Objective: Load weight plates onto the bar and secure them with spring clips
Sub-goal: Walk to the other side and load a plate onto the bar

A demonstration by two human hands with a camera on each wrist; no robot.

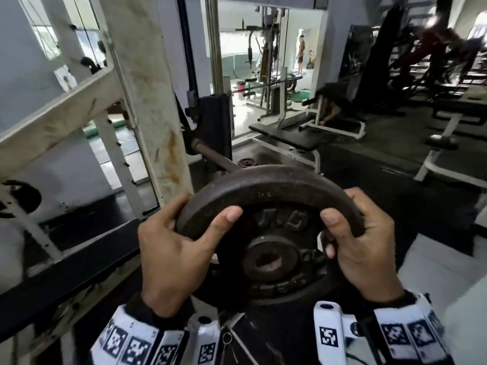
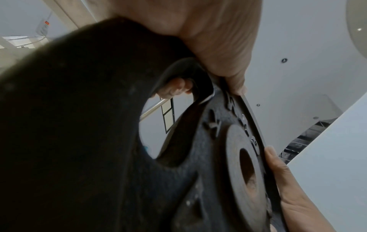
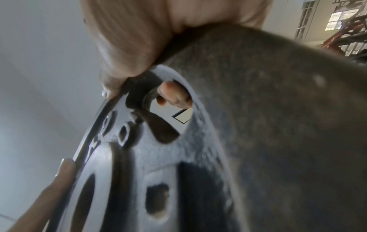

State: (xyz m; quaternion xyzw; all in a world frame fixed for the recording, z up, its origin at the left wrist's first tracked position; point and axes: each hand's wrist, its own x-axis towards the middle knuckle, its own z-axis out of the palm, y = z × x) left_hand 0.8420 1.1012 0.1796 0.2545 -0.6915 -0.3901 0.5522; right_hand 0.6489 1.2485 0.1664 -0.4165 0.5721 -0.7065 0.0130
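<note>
The left hand (image 1: pixel 171 248) and right hand (image 1: pixel 361 243) are held forward, fingers curled, thumbs pressed inward.

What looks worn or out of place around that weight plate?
The white rack post just left of the weight plate carries brown rust streaks and scuffs. The plate, gripped by the left hand and right hand, looks intact, and the bar beyond it is bare.

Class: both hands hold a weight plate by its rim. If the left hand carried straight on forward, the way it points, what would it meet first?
Probably the rusty white upright, standing just ahead of the left hand. The bar lies further right, beyond the plate. Depth is unclear, so the hand might just pass the post.
</note>
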